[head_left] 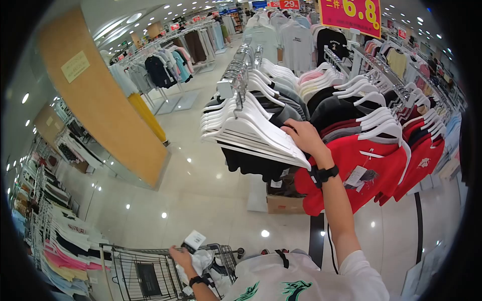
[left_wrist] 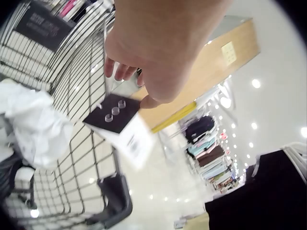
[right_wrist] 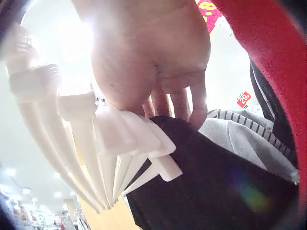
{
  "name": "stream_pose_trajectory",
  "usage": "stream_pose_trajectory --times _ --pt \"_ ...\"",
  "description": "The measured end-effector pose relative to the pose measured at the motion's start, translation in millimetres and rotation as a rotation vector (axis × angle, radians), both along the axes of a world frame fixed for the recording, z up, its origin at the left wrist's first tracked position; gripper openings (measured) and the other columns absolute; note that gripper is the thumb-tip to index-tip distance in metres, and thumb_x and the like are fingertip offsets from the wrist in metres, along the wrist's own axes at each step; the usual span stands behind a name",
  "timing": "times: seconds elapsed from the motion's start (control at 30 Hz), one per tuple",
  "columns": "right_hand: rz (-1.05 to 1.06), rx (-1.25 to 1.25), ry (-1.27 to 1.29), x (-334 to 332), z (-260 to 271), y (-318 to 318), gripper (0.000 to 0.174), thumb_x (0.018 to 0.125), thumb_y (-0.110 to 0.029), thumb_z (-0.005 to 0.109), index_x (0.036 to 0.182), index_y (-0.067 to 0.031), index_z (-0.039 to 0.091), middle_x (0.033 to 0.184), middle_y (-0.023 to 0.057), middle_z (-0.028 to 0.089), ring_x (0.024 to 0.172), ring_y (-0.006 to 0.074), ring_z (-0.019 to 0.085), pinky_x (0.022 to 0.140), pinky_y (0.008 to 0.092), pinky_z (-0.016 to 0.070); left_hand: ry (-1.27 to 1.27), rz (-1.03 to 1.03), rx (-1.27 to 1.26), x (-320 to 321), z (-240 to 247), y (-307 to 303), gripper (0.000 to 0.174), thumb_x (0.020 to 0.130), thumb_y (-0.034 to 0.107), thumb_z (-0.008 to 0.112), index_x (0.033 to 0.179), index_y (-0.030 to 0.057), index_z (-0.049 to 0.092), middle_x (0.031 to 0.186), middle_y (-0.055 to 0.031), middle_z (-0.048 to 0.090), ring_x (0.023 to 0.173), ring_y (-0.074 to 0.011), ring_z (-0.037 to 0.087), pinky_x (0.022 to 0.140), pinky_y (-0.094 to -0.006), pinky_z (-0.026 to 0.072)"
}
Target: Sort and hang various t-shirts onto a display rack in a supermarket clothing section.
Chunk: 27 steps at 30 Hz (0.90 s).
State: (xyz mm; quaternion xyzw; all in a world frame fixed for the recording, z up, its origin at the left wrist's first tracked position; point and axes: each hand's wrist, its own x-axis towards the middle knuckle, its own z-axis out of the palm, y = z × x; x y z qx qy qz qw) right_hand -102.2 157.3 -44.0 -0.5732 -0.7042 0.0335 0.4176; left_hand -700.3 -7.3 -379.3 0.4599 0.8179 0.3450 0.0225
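Observation:
My right hand [head_left: 307, 138] reaches over a bunch of white hangers [head_left: 258, 128] at the near end of the rack. In the right wrist view its fingers [right_wrist: 180, 103] pass behind the shoulder of a black garment [right_wrist: 206, 177] and grip it there. White hanger ends crowd against the palm; the thumb is hidden. Low at the left, my left hand [head_left: 182, 257] hangs beside the shopping cart [head_left: 125, 271], fingers loosely bent. A black-and-white hang tag [left_wrist: 115, 113] is right at the thumb tip. White clothing [left_wrist: 36, 122] lies in the cart.
Red shirts [head_left: 359, 165] hang close to my right forearm. Below the rack stands a cardboard box [head_left: 285, 204]. A wooden pillar [head_left: 100, 95] rises at the left, with more clothing racks [head_left: 170, 70] behind it. A price sign [head_left: 351, 16] stands over the rack.

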Motion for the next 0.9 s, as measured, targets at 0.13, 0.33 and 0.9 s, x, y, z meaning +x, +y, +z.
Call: stream_pose_trajectory --times 0.13,0.33,0.9 --pt "-0.133 -0.005 -0.221 7.6 -12.0 -8.8 0.031 0.099 -0.036 0.054 0.095 -0.0065 0.061 0.079 0.0198 0.068 0.076 0.0416 0.066 0.066 0.0515 0.051 -0.015 -0.035 -0.152 53.4 -69.4 1.3 0.068 0.079 0.0 0.068 0.138 -0.0126 0.036 0.156 -0.0307 0.019 0.135 -0.0457 0.041 0.109 -0.0464 0.0403" --pt "-0.199 -0.048 -0.19 10.4 -32.3 -34.3 0.027 0.098 -0.028 0.056 0.099 -0.0017 0.061 0.081 0.0235 0.067 0.08 0.0442 0.065 0.069 0.0521 0.0517 -0.127 -0.084 -0.053 81.1 -72.9 -1.2 0.085 0.076 -0.006 0.071 0.144 -0.0143 0.021 0.161 -0.0278 -0.011 0.146 -0.0458 0.024 0.116 -0.0414 0.035" --pt "-0.214 0.339 0.309 -4.6 -82.7 -77.0 0.01 0.092 -0.004 0.064 0.098 0.0038 0.064 0.078 0.0232 0.062 0.066 0.0373 0.062 0.059 0.0355 0.0467 -0.673 0.073 0.101 49.1 -73.9 4.7 0.084 0.079 -0.012 0.061 0.152 -0.0001 0.021 0.142 -0.0208 0.04 0.101 -0.0339 0.065 0.075 -0.0367 0.0577"
